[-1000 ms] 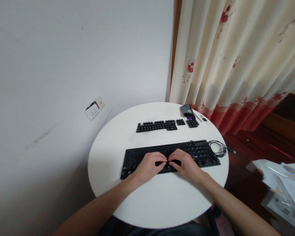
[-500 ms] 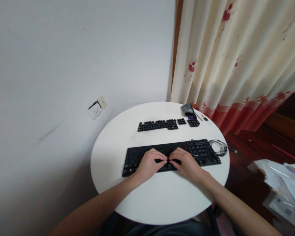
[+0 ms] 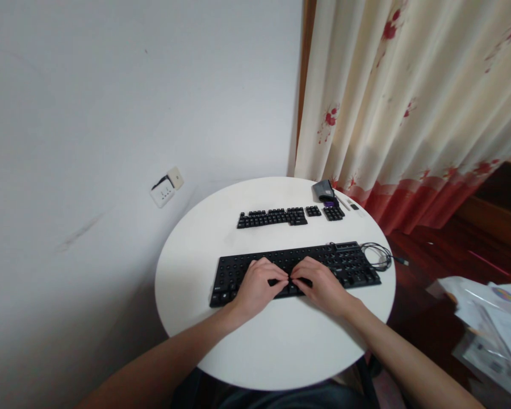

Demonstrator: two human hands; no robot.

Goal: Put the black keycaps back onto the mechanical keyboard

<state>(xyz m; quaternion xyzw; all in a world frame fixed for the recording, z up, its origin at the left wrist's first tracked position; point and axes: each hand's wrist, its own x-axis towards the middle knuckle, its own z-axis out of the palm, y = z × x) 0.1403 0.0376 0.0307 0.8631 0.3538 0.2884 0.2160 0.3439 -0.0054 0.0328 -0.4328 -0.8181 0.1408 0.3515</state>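
A black keyboard [image 3: 347, 264] lies across the white round table, many of its key positions showing bare stems without caps, while caps sit along its front row. Over the middle of its front part, my left hand [image 3: 258, 285] is closed in a pinch. My right hand [image 3: 321, 285] pinches from the other side, its fingertips almost meeting the left ones. Whatever lies between the fingertips is too small and hidden to make out. Farther back, loose black keycaps [image 3: 272, 217] are laid out in rows, with two smaller keycap groups, a block [image 3: 313, 211] and a number-pad set [image 3: 333, 213].
The keyboard's coiled cable [image 3: 378, 255] reaches the right edge of the table [image 3: 276, 352]. A grey pouch [image 3: 323, 190] and small items lie at the back right. A wall with a socket [image 3: 162, 193] stands left, a curtain [image 3: 392, 113] behind, plastic bags [image 3: 485, 307] at right.
Both hands keep their pinch at the same spot on the keyboard. The whole view has shifted very slightly; nothing else visibly differs.
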